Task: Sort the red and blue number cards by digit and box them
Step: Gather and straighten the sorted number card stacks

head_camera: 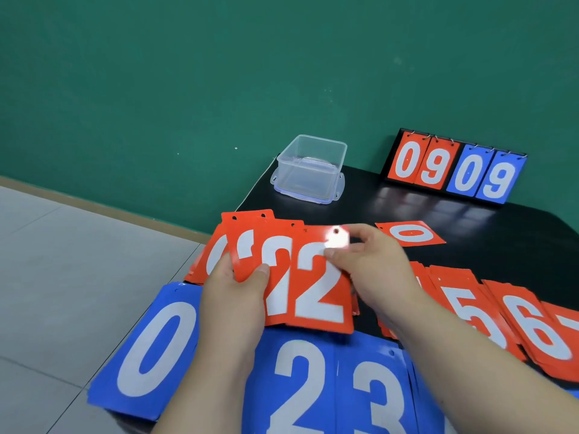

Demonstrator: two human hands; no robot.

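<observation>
My left hand [233,296] grips a fan of red "2" cards [282,270] above the table, thumb on their faces. My right hand [372,261] pinches the top right corner of the front red "2" card [319,292]. Under the fan a red pile with a partly hidden digit [206,258] lies at the left. Red piles showing "5" [470,305] and "6" [539,330] lie at the right. Blue piles "0" [156,349], "2" [297,386] and "3" [376,396] lie along the near edge. A single red "0" card [410,234] lies farther back.
A clear plastic box [310,167] stands on its lid at the back of the black table [507,239]. A flip scoreboard [454,166] showing 09 red and 09 blue stands at the back right. Grey floor and a green wall lie to the left.
</observation>
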